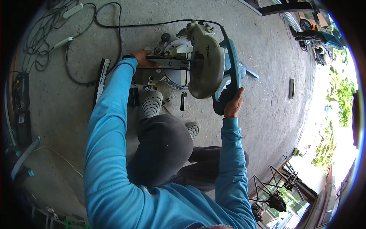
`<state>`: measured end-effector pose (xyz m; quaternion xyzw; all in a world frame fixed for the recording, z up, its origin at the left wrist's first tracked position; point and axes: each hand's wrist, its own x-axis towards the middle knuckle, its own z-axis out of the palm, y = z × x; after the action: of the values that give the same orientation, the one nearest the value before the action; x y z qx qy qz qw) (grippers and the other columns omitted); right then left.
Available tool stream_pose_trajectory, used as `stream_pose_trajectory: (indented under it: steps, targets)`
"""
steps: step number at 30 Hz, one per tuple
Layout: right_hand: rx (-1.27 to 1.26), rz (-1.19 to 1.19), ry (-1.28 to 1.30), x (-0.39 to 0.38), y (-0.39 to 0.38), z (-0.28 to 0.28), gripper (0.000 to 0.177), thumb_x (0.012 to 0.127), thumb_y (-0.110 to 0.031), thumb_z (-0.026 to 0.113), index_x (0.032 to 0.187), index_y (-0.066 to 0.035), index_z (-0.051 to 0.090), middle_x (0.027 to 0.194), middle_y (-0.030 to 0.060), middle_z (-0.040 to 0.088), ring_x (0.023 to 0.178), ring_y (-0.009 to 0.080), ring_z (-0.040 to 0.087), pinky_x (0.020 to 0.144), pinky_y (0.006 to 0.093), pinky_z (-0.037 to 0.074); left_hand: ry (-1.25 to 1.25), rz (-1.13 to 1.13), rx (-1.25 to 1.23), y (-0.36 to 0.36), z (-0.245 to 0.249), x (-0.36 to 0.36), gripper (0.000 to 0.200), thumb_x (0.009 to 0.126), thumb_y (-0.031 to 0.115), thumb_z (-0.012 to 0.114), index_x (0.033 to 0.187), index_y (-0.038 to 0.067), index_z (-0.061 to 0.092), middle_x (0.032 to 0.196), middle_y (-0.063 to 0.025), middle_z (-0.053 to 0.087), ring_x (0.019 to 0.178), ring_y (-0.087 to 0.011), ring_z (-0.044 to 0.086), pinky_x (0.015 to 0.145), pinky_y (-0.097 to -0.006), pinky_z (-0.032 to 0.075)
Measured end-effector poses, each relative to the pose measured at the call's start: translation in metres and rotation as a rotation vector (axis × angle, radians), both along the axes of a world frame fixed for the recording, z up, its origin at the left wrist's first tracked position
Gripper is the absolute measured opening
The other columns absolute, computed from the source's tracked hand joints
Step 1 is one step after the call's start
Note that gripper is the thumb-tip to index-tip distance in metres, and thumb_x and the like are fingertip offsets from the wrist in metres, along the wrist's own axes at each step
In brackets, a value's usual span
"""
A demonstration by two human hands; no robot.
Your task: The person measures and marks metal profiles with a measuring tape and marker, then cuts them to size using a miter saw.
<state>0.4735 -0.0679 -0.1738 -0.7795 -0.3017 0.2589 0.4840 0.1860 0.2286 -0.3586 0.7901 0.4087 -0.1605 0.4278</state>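
A miter saw (207, 63) with a pale blade guard and a teal handle (231, 57) sits on the concrete floor in front of me. My right hand (233, 103) is wrapped round the lower end of that handle. Across the saw's base lies a lettered bar (167, 62), its right end reaching the blade guard. My left hand (140, 58) grips the bar's left end; some of its fingers are hidden. Whether the blade touches the bar is hidden by the guard.
A similar lettered bar (101, 80) lies left of the saw. Black cable (160, 23) runs behind it to tangled cords and white sockets (63, 42). My shoe (152, 104) is close to the base. A short dark piece (291, 88) lies right. Another person (324, 38) stands far right.
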Motion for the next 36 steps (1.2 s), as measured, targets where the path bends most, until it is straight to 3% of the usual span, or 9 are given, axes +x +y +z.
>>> stream_pose_trajectory:
  steps: [5, 8, 36]
  targets:
    - [-0.021, 0.007, -0.026, 0.000, 0.000, 0.000, 0.084, 0.105, -0.071, 0.024, 0.106, 0.003, 0.064, 0.073, 0.0100, 0.066, 0.059, 0.0170, 0.062, 0.057, 0.0316, 0.049, -0.021, -0.031, 0.049, 0.001, -0.007, -0.001, 0.105, 0.071, 0.078, 0.077, 0.142, 0.003, 0.057, 0.141, -0.0223, 0.062, 0.129, -0.0383, 0.061, 0.113, -0.0423, 0.047]
    - [-0.030, 0.004, -0.043, 0.001, 0.000, 0.000, 0.085, 0.105, -0.072, 0.023, 0.105, 0.003, 0.065, 0.073, 0.0103, 0.066, 0.060, 0.0171, 0.063, 0.057, 0.0319, 0.049, 0.002, -0.004, -0.005, 0.000, 0.003, 0.000, 0.104, 0.073, 0.071, 0.081, 0.147, 0.004, 0.054, 0.146, -0.0218, 0.059, 0.134, -0.0384, 0.057, 0.115, -0.0430, 0.043]
    - [0.009, 0.007, -0.022, -0.001, -0.002, -0.005, 0.080, 0.106, -0.070, 0.027, 0.105, 0.002, 0.063, 0.074, 0.0107, 0.066, 0.060, 0.0181, 0.063, 0.057, 0.0320, 0.050, -0.074, -0.015, 0.047, 0.002, -0.012, -0.005, 0.097, 0.073, 0.072, 0.079, 0.138, 0.003, 0.059, 0.138, -0.0251, 0.063, 0.129, -0.0408, 0.060, 0.110, -0.0449, 0.046]
